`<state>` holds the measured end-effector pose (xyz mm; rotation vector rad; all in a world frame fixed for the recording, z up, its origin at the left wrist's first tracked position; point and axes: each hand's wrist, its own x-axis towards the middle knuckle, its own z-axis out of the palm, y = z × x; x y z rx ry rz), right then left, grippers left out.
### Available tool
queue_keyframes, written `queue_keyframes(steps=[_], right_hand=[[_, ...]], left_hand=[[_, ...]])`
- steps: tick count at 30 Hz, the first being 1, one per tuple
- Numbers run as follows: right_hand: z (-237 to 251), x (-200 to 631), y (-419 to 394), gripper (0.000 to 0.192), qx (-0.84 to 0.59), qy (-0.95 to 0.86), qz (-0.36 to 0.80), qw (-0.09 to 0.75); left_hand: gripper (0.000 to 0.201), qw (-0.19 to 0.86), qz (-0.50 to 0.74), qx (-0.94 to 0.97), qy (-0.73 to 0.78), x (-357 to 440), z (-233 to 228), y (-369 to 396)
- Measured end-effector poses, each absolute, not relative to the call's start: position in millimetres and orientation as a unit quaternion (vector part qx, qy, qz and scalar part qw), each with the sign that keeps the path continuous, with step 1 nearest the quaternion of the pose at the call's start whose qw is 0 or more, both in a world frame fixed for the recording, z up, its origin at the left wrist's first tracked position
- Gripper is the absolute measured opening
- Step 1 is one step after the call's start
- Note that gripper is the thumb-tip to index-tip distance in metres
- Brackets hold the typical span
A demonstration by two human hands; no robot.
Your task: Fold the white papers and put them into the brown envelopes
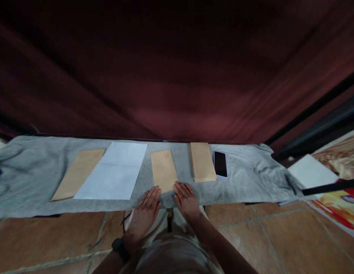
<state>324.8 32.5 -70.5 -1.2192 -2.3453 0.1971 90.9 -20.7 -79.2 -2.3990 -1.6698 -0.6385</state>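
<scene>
Person's clothed torso [172,254]: nearest, at the lower edge, with a dark wristband [120,248] on the left wrist.

Left hand [147,209]: palm down, fingers straight and close together, tips at the near left corner of the centre envelope. Pinches nothing.

Right hand [187,198]: palm down, fingers extended and slightly parted, tips at the near right corner. Pinches nothing.

Centre envelope [164,167]: brown, reddish marking at the far end; lies flat between and beyond the hands, slightly askew. Handling note: light, even pressure at both corners should suit best, since soft fabric beneath probably lets thin paper slip or crease.

To the right: envelope stack [203,161], brown, edges slightly uneven; just beside it, a phone [220,164], screen dark.

To the left: white sheet [115,169], creased across; beyond it, left envelope [80,171], brown, adjoining.

Beneath all: worktop [245,175] under grey, wrinkled cloth.

Outermost: dark red drape [177,95] behind; tiled floor [239,232] below.
</scene>
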Motion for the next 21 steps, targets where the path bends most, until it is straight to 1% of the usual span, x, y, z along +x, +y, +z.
queue_keyframes(steps=[3,6,8,14,18,21], right_hand=[[-67.6,332.7,34.1,0.042,-0.448,-0.858,0.074,0.241],[-66.1,333.6,33.0,0.042,-0.451,-0.857,0.068,0.24],[-66.4,331.7,31.9,0.042,-0.458,-0.853,0.065,0.243],[-69.3,329.0,30.9,0.042,-0.467,-0.848,0.061,0.244],[-69.2,328.2,29.8,0.044,-0.466,-0.848,0.056,0.246],[-68.1,322.1,25.9,0.046,-0.438,-0.861,0.065,0.251]], left_hand=[[0.051,0.093,-0.205,-0.798,-0.558,89.7,-78.1,-24.2],[0.058,0.102,-0.191,-0.785,-0.58,101.2,-77.4,-25.8],[0.061,0.094,-0.18,-0.781,-0.591,117.2,-77.8,-24.5],[0.058,0.045,-0.176,-0.794,-0.58,163.0,-80.9,-11.7],[0.059,0.015,-0.191,-0.798,-0.571,161.8,-82.5,-8.6],[0.062,0.033,-0.191,-0.795,-0.575,152.4,-85.1,-12.8]])
